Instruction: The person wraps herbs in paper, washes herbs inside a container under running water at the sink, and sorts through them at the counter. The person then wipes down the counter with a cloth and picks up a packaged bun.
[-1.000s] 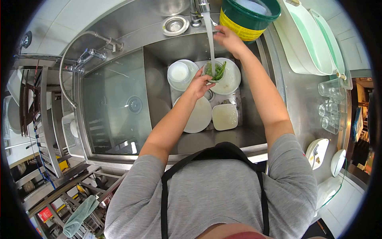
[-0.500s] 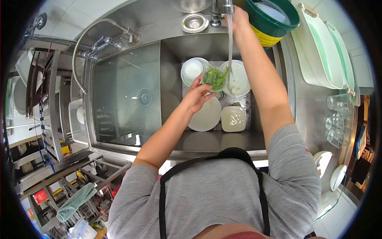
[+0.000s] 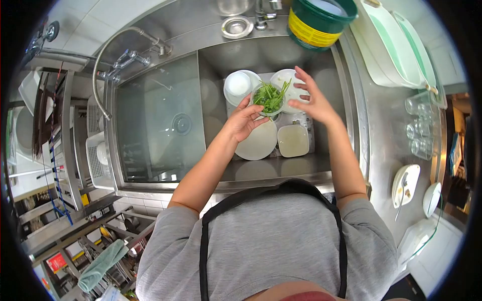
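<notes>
My left hand [image 3: 243,119] holds a clear bowl [image 3: 274,114] by its left side, over the right sink basin [image 3: 256,173]. Green leafy herbs [image 3: 270,97] fill the bowl, their stems poking out at the upper right. Just right of the bowl, my right hand [image 3: 314,102] is empty with its fingers spread. Below lie a round plate [image 3: 257,141], a square dish [image 3: 293,141], a small white bowl [image 3: 238,84] on another dish, and a white plate [image 3: 297,89] partly behind my right hand. No water runs from the tap [image 3: 262,19].
The left basin [image 3: 155,120] holds water, with a hose faucet [image 3: 131,59] behind it. A green bucket [image 3: 317,27] stands at the back right. Long white containers [image 3: 384,47], glasses [image 3: 419,130] and an oval plate [image 3: 405,183] with a spoon sit to the right.
My right hand has come down from the tap to beside the bowl. The water stream has stopped. My left hand still holds the bowl, which is out from under the tap.
</notes>
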{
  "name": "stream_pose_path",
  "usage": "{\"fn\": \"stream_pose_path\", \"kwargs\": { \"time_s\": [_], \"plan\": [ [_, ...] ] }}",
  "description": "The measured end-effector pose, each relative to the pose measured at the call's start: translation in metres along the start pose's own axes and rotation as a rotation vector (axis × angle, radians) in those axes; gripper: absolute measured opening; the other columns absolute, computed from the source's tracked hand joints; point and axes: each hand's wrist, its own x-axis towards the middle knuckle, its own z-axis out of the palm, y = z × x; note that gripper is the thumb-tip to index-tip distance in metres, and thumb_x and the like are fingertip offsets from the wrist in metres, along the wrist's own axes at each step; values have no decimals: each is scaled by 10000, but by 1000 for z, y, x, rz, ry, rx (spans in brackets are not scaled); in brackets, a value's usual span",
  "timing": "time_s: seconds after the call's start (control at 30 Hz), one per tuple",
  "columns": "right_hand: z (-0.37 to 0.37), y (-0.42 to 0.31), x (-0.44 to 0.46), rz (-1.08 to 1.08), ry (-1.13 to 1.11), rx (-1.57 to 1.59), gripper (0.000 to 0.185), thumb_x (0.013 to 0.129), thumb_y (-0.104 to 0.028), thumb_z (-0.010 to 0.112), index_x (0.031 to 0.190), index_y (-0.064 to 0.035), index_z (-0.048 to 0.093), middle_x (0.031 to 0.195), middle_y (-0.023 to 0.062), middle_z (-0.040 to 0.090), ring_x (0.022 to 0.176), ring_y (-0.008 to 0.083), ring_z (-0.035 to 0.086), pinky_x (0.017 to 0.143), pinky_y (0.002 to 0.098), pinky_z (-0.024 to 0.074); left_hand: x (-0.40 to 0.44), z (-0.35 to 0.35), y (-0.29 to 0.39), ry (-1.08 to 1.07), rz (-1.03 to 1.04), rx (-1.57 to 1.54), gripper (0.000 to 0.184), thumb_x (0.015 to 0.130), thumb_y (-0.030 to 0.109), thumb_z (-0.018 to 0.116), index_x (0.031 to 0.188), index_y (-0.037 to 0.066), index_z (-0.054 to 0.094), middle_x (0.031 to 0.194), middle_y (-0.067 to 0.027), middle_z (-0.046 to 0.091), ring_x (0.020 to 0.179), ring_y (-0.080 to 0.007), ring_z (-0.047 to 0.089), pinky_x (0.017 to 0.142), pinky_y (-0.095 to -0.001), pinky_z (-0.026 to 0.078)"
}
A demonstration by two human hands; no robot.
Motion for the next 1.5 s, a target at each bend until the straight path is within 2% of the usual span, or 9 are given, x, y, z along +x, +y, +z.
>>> {"fn": "stream_pose_path", "kwargs": {
  "time_s": [0.07, 0.2, 0.4, 0.57, 0.67, 0.83, 0.97, 1.2, 1.5],
  "plan": [
    [18, -6, -24, -81, 179, -32, 988, 610, -269, 805, 1397, -155, 218, 1334, 155, 330, 1220, 288, 354, 976, 398, 346, 0, 6, -7, -64, -8, 4, 581, 798, 19, 560, 1313, 142, 320, 1219, -51, 466, 1092, -215, 499, 929, -430, 442],
    [44, -12, -56, -255, 297, -224, 990, 600, -267, 808, 1387, -112, 228, 1340, 158, 327, 1204, 305, 376, 982, 414, 343, -9, 28, -21, -133, -32, 38, 657, 794, 41, 588, 1351, 179, 267, 1199, -33, 474, 1107, -183, 478, 911, -426, 439],
    [61, -29, -100, -295, 707, -546, 578, 662, -272, 749, 1158, -60, 540, 1096, 157, 553, 1060, 316, 483, 913, 403, 377, -20, 34, -49, -344, -110, 91, 578, 827, 100, 589, 1314, 171, 285, 1223, -38, 434, 1115, -213, 473, 935, -428, 429],
    [79, -38, -163, -126, 838, -672, 473, 733, -226, 697, 1156, -75, 551, 1070, 119, 579, 1005, 254, 512, 903, 362, 390, -43, 43, -67, -448, -282, 187, 614, 818, 170, 640, 1317, 195, 283, 1219, -36, 439, 1110, -186, 457, 875, -412, 445],
    [87, -36, -197, -103, 947, 29, 476, 834, -189, 619, 1274, -112, 454, 1194, 71, 504, 1013, 169, 497, 874, 318, 409, -58, 50, -76, -415, -368, 237, 570, 826, 190, 632, 1295, 183, 306, 1202, -35, 458, 1099, -212, 472, 858, -405, 456],
    [101, -39, -251, 12, 1150, 78, 658, 806, -197, 658, 1355, -128, 303, 1252, 116, 425, 1036, 201, 475, 865, 323, 418, -67, 80, -88, -590, -466, 341, 492, 835, 157, 615, 1250, 161, 352, 1231, -37, 415, 1110, -243, 459, 890, -428, 461],
    [117, -50, -293, 100, 1410, -270, 556, 696, -193, 749, 1148, -44, 463, 1100, 75, 490, 929, 163, 506, 783, 296, 436, -83, 103, -112, -626, -503, 391, 505, 826, 146, 627, 1247, 166, 350, 1222, -29, 425, 1092, -234, 467, 893, -432, 456],
    [156, -82, -352, 149, 1427, -725, 227, 673, -134, 728, 841, -71, 590, 718, 49, 490, 637, 180, 505, 589, 290, 418, -129, 120, -181, -823, -646, 411, 507, 843, 134, 603, 1264, 176, 323, 1169, -55, 477, 1060, -201, 506, 896, -415, 453],
    [202, -133, -503, 478, 1417, -842, 189, 775, -193, 655, 905, -60, 625, 831, 53, 511, 816, 178, 495, 719, 289, 401, -223, 122, -250, -1026, -979, 660, 640, 800, 108, 653, 1313, 171, 276, 1196, -62, 433, 1092, -196, 467, 909, -420, 422]
  ]
}}
